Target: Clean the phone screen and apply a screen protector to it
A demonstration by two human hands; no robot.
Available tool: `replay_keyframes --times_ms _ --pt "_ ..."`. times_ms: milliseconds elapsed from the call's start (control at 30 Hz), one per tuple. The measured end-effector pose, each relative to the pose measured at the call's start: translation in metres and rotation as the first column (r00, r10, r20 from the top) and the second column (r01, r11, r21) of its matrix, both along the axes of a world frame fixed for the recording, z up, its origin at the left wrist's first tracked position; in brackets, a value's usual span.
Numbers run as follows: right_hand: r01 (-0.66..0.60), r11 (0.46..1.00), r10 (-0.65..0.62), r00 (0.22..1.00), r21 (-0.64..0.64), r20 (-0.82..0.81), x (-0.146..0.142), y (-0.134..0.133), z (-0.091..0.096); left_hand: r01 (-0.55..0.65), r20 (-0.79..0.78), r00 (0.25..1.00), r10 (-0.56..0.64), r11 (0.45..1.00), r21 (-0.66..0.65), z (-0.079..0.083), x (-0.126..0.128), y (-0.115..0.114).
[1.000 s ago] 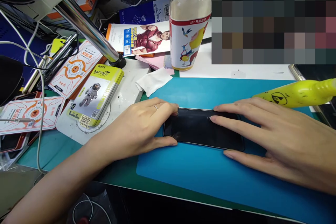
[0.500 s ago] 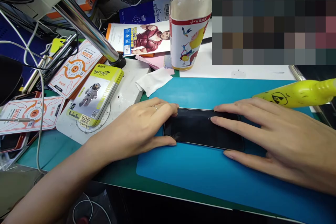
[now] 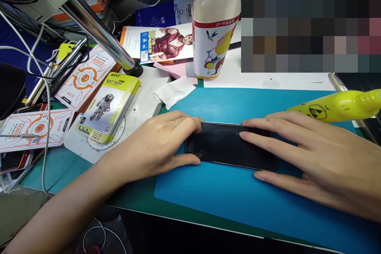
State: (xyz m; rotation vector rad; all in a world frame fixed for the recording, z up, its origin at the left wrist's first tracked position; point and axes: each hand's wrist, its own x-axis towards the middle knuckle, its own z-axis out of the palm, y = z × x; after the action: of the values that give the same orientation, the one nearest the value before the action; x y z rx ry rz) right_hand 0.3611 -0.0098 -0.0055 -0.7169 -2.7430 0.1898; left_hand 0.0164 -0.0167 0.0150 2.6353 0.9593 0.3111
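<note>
A smartphone (image 3: 222,147) lies flat on the blue mat, its dark screen facing up. Its left end is gripped by my left hand (image 3: 166,139), with the thumb at the near edge and the bent fingers at the far edge. A ring sits on one finger of that hand. My right hand (image 3: 312,154) spans the phone's right end, thumb along the near edge, one fingertip at the far edge and another resting on the glass. That hand hides part of the phone's right end.
On the blue mat (image 3: 205,202), a yellow bottle (image 3: 315,107) lies behind my right hand. A clear labelled bottle (image 3: 214,43) stands at the back. Left are a battery box (image 3: 108,107), screen boxes (image 3: 85,77), a metal lamp pole (image 3: 101,31) and loose cables. White tissue (image 3: 175,92) lies behind my left hand.
</note>
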Motion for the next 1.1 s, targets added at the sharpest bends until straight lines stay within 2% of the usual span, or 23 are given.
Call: replay_keyframes --times_ms 267,600,1100 --pt "0.007 1.0 -0.007 1.0 -0.026 0.005 0.003 -0.002 -0.001 -0.001 0.001 1.0 0.001 1.0 0.013 0.001 0.001 -0.002" --pt "0.073 0.993 -0.07 0.997 -0.096 0.033 0.009 -0.004 -0.002 0.005 0.019 1.0 -0.005 1.0 0.016 0.001 0.002 -0.001" --pt "0.101 0.987 -0.094 0.994 -0.123 0.062 0.012 -0.005 0.0 0.024 0.021 0.999 -0.025 0.999 0.035 -0.001 0.002 -0.001"
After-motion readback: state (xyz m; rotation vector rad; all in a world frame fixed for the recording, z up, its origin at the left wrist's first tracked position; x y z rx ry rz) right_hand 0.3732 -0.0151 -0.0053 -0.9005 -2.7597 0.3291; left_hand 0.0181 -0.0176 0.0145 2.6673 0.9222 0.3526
